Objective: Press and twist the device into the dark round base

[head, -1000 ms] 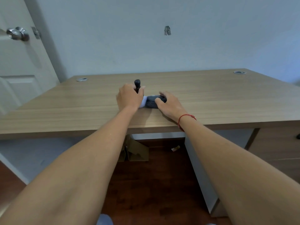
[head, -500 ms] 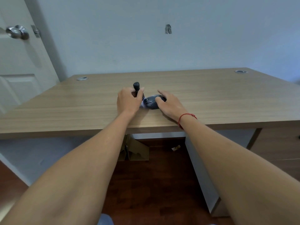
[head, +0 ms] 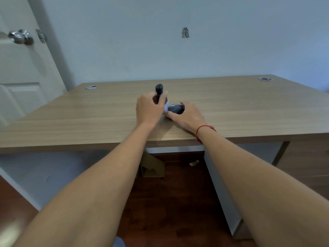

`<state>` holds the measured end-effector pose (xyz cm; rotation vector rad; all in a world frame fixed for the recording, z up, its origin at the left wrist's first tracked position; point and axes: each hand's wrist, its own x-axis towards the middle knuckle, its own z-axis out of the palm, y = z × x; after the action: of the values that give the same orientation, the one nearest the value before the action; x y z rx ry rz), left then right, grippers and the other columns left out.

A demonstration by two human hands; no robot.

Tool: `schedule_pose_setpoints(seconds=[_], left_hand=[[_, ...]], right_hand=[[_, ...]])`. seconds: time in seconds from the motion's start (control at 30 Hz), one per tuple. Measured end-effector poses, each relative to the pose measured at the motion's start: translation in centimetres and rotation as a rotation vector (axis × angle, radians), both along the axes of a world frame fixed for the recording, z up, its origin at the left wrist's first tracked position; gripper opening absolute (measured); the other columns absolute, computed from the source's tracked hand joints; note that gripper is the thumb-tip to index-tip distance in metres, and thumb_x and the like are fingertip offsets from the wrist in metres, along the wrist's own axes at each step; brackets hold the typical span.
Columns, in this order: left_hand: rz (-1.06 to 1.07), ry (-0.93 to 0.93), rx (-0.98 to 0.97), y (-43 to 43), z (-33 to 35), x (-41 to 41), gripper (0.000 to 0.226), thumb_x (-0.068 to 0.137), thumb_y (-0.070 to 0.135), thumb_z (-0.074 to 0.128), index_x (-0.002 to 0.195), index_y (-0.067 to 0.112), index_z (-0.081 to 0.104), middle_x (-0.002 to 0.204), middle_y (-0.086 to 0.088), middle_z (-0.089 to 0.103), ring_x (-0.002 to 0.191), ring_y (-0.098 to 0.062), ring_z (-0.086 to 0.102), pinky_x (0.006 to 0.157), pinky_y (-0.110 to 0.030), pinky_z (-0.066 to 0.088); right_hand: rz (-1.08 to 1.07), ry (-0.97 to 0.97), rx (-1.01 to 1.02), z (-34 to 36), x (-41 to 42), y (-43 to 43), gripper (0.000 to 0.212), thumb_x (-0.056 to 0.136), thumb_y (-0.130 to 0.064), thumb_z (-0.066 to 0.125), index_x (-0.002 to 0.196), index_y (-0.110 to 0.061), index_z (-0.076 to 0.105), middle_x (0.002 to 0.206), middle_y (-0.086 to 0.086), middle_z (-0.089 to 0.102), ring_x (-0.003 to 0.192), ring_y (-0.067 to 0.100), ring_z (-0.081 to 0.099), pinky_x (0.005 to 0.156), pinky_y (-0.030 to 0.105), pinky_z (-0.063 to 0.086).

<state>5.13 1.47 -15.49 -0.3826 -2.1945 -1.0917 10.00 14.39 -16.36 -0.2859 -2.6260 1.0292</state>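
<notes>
— Near the front edge of the worktop (head: 249,107), what are the hands doing?

— The left hand (head: 148,109) is curled round a dark upright handle (head: 159,88), whose rounded knob stands clear above the fingers. The right hand (head: 188,115) lies over a dark rounded object (head: 175,109), fingers and thumb bent round its sides, pinning it to the wood.

— Why both at once?

— One steadies while the other works the handle, I'd judge. Something pale (head: 166,106) shows between the hands.

— Are the two dark parts joined?

— Possibly; the hands hide the join. They sit just beside each other, well apart from the grommets (head: 91,87) at the back.
</notes>
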Motion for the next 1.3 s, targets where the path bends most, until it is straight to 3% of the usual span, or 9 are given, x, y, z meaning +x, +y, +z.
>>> schedule_pose_setpoints(seconds=[0.13,0.3,0.47,0.67,0.83,1.03,1.13,1.23,1.3], left_hand=[[0.069,-0.069,-0.177,-0.4,-0.7,-0.1,0.044,0.090,0.041,0.059,0.068,0.003,0.067,0.065,-0.009,0.064,0.068,-0.030,0.062,0.057,-0.036,0.048],[-0.012,-0.039,0.025,1.2,1.2,0.3,0.051,0.089,0.040,0.061,0.057,0.001,0.053,0.049,-0.004,0.044,0.053,-0.025,0.043,0.052,-0.029,0.031],[0.056,-0.168,-0.180,-0.3,0.7,-0.6,0.045,0.088,0.039,0.062,0.058,0.005,0.058,0.059,-0.009,0.054,0.063,-0.032,0.053,0.056,-0.029,0.033],[-0.074,-0.092,0.134,0.3,1.7,-0.2,0.048,0.087,0.034,0.066,0.052,0.005,0.050,0.051,-0.005,0.042,0.051,-0.018,0.034,0.048,-0.025,0.028],[0.019,-0.204,-0.102,-0.5,0.9,-1.0,0.044,0.088,0.037,0.064,0.055,0.008,0.054,0.056,-0.007,0.051,0.057,-0.025,0.046,0.054,-0.027,0.033],[-0.113,-0.108,0.117,0.3,1.9,-0.5,0.050,0.086,0.035,0.067,0.058,-0.005,0.057,0.053,-0.011,0.048,0.053,-0.018,0.040,0.051,-0.027,0.032],[-0.171,-0.120,-0.054,0.6,1.9,-0.7,0.046,0.085,0.036,0.068,0.063,-0.005,0.063,0.058,-0.019,0.056,0.056,-0.019,0.045,0.055,-0.032,0.039],[-0.097,-0.138,-0.260,-0.1,1.8,-1.4,0.047,0.087,0.037,0.065,0.059,0.000,0.057,0.057,-0.011,0.050,0.058,-0.026,0.044,0.056,-0.032,0.035],[-0.119,-0.103,-0.177,-0.1,1.9,-1.2,0.049,0.087,0.035,0.066,0.057,-0.003,0.055,0.054,-0.011,0.046,0.054,-0.023,0.039,0.053,-0.029,0.031]], right_hand=[[0.000,0.000,-0.013,0.1,0.3,0.0,0.084,0.072,-0.063,0.065,0.139,-0.016,0.046,0.139,0.004,0.054,0.128,0.026,0.050,0.104,0.041,0.041],[-0.007,-0.026,0.057,0.2,0.3,-0.4,0.068,0.064,-0.074,0.053,0.105,-0.021,0.059,0.108,0.001,0.064,0.103,0.027,0.061,0.089,0.045,0.050],[-0.003,-0.030,0.051,0.4,0.7,-0.4,0.080,0.070,-0.068,0.057,0.130,-0.016,0.052,0.130,0.004,0.058,0.119,0.027,0.054,0.100,0.044,0.045],[0.009,-0.047,0.113,0.2,0.5,-0.5,0.079,0.066,-0.083,0.050,0.115,-0.022,0.059,0.115,0.000,0.064,0.104,0.023,0.060,0.094,0.045,0.049],[-0.007,0.006,0.060,0.1,0.4,-0.7,0.081,0.059,-0.085,0.052,0.114,-0.026,0.062,0.113,-0.002,0.065,0.105,0.022,0.060,0.093,0.044,0.051],[0.022,0.006,0.050,0.1,0.2,-0.4,0.048,0.064,-0.071,0.050,0.094,-0.034,0.060,0.102,-0.004,0.067,0.099,0.023,0.061,0.090,0.046,0.050],[0.054,0.015,0.045,0.2,0.4,-0.3,0.057,0.070,-0.067,0.053,0.115,-0.033,0.058,0.115,-0.003,0.065,0.110,0.023,0.058,0.097,0.046,0.046],[0.024,0.013,-0.010,0.3,0.4,-0.2,0.073,0.074,-0.061,0.061,0.135,-0.024,0.047,0.134,0.001,0.057,0.123,0.023,0.053,0.106,0.044,0.040],[0.024,0.003,-0.031,0.3,0.3,-0.2,0.084,0.074,-0.061,0.063,0.143,-0.019,0.038,0.142,0.003,0.052,0.129,0.024,0.049,0.110,0.045,0.037]])
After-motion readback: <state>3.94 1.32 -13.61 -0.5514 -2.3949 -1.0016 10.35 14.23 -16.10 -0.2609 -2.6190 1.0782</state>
